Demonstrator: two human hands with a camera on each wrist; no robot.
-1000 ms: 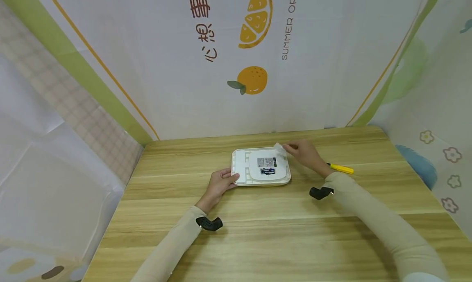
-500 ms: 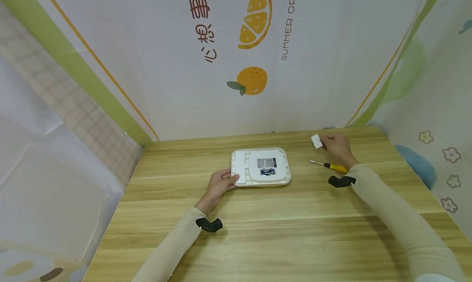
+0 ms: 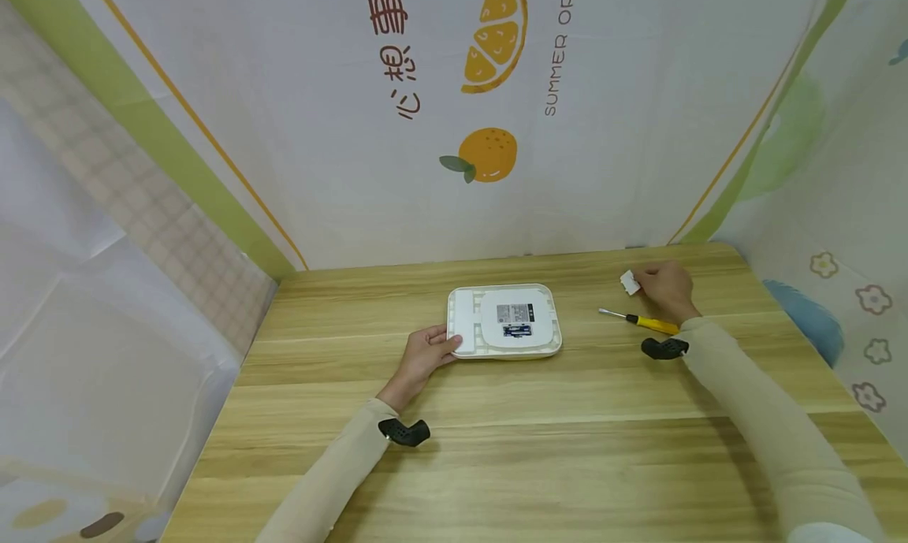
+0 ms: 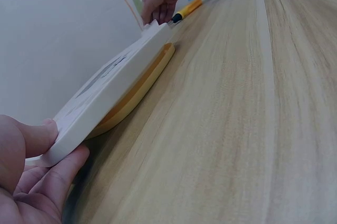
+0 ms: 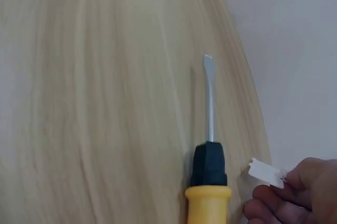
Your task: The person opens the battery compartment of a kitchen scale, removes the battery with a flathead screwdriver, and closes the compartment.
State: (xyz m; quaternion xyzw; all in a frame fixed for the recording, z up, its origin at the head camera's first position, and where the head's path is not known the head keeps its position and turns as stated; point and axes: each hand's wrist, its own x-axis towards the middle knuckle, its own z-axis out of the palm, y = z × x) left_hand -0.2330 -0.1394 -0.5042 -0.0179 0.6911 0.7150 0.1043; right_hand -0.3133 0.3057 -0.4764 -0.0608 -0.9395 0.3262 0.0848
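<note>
A flat white device (image 3: 464, 306) with rounded corners lies underside up on the table, showing a printed label and an uncovered battery compartment (image 3: 517, 331) with dark-blue batteries inside. Its near left corner is gripped by my left hand (image 3: 422, 358), thumb on top and fingers underneath. The left wrist view shows this edge tilted up, with a yellow rounded part (image 4: 131, 100) below the white body. At the far right, my right hand (image 3: 667, 287) pinches a small white battery cover (image 5: 264, 172) between thumb and fingers, close over the table.
A flat-blade screwdriver (image 3: 651, 323) with a yellow and black handle lies just in front of my right hand, its tip toward the device. The wooden table (image 3: 511, 464) ends at a white printed cloth (image 3: 355, 204) behind, with more cloth at both sides.
My right hand has carried the small white battery cover from the device's top right corner to the right, beyond the screwdriver, and lowered it slightly. The left hand and device have stayed put.
</note>
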